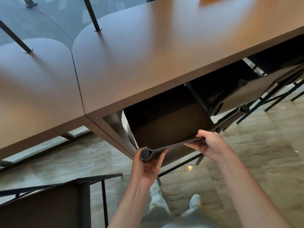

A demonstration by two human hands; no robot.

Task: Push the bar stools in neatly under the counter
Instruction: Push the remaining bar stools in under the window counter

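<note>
A dark brown bar stool [166,122] stands in front of me with most of its seat under the brown counter [148,60]. My left hand [148,163] grips the left end of its thin backrest, by the round black end cap. My right hand [209,145] pinches the top edge of the backrest further right, thumb over it. A second stool [246,94] sits to the right, tucked under the counter. A third stool [49,204] stands out on the floor at the lower left, apart from the counter.
The floor [255,153] is glossy stone tile. Thin dark posts [92,14] rise from the countertop at the far left. My legs and white shoes [195,201] are below the stool. An orange object [218,0] lies at the counter's far edge.
</note>
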